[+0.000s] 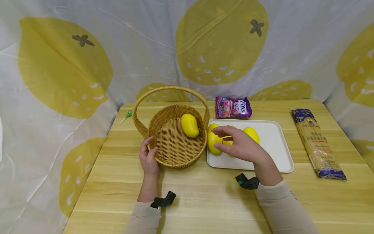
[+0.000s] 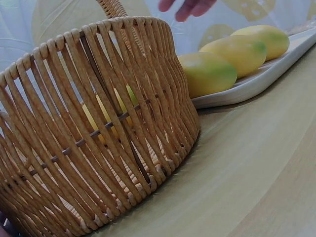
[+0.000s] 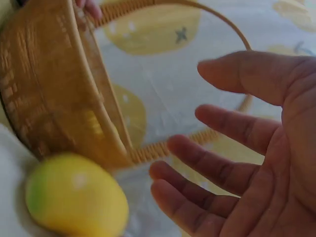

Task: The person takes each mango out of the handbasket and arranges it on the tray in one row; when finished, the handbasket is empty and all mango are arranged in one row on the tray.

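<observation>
A woven wicker basket (image 1: 172, 152) with a tall arched handle stands on the table, with one yellow mango (image 1: 190, 125) inside. My left hand (image 1: 149, 160) grips its left rim, fingers and thumb at the edge. Over the left part of a white tray (image 1: 276, 146), my right hand (image 1: 241, 144) hovers with spread, loosely bent fingers and nothing in them. Three mangoes lie on that tray: a left one (image 1: 213, 139), a middle one largely covered by the right hand, and a right one (image 1: 252, 134). In the right wrist view, a blurred mango (image 3: 76, 195) sits beside the basket, apart from the fingers.
Behind the tray lies a purple candy packet (image 1: 233, 107). A long pasta packet (image 1: 318, 144) is at the right of the wooden table (image 1: 193, 208). A green lollipop (image 1: 127, 114) lies left of the basket. A lemon-print curtain (image 1: 140, 42) hangs behind.
</observation>
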Motion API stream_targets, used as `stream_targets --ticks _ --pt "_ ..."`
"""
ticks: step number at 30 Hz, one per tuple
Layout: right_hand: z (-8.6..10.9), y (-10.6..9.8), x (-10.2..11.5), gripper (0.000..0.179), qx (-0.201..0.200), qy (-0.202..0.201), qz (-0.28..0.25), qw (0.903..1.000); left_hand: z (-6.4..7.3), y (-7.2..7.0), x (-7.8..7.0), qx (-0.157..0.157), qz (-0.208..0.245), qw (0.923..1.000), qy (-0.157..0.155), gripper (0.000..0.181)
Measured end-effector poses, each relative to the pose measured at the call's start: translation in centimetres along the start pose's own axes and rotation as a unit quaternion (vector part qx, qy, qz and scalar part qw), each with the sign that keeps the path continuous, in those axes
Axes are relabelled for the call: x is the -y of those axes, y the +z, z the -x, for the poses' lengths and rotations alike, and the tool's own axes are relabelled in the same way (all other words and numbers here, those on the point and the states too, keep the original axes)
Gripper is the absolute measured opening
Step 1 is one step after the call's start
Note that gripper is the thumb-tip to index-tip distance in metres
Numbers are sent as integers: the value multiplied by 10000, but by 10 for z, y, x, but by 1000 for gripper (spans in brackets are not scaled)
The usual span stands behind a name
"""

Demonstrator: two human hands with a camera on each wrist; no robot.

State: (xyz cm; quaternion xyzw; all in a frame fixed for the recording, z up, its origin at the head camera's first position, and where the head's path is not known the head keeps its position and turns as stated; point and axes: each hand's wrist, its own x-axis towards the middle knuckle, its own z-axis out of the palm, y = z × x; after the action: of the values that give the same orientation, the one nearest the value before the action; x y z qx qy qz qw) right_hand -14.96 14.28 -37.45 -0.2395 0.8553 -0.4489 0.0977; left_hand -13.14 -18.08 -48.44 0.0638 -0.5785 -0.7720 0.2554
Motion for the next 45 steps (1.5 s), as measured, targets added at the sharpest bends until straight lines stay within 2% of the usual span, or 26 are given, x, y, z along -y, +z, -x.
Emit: stream_targets --ticks 5,10,16,21,24,28,31,34,39,45 --pt "-20 26 20 45 49 -133 -69 9999 0 1 0 -13 -30 10000 14 42" --pt "-52 45 38 43 -52 -62 14 10000 1 1 -1 -15 -59 10000 14 42" --pt "-94 60 48 50 -83 254 569 9980 1 1 -1 8 -27 10000 10 42" --pt "-119 68 46 55 72 625 895 9940 1 1 0 1 11 10000 21 42" --pt "-129 71 46 54 162 697 809 9941 2 1 -1 0 -2 10000 -5 42" --pt "-136 70 49 51 133 553 532 9970 3 1 -2 -15 -33 10000 -51 42" --pt "-144 69 53 50 127 506 521 9973 3 2 -4 -56 -65 9999 -75 43" --pt "-154 69 53 51 212 590 552 9965 2 2 -3 -94 -110 9999 -90 43" --pt "-170 75 48 52 347 859 290 9953 1 2 -2 -120 -178 9997 -65 42" --pt "-183 88 36 69 729 892 327 9928 -1 1 -3 -110 -251 9996 27 41"
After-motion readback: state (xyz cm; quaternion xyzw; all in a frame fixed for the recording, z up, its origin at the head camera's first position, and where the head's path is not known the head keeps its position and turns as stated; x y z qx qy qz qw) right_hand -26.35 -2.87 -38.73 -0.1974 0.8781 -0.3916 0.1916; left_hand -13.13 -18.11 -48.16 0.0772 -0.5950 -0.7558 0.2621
